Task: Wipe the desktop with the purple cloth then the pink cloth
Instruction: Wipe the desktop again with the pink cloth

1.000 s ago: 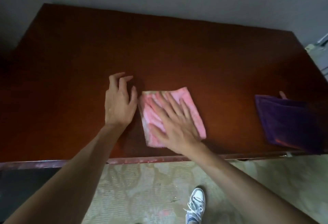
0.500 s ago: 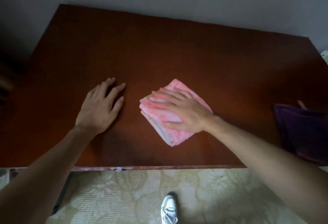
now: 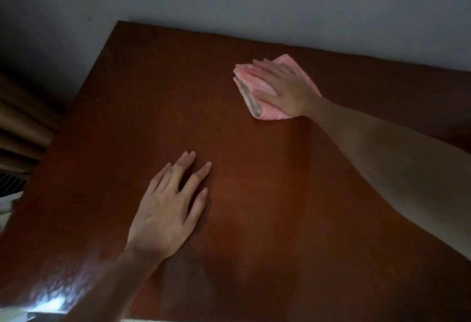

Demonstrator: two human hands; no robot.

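Since the earlier frame the pink cloth (image 3: 262, 87) had slid from mid-desk up twd the far edge of the desktop (image 3: 153, 92), w/ the right hand on it. Left hand (image 3: 168, 209) lay flat on bare wood, fingers spread, holding nothing. Cloth looked soft, light, folded, prob. best pressed from above. Right hand (image 3: 288, 87) lay flat on it, fingers straight, pressing
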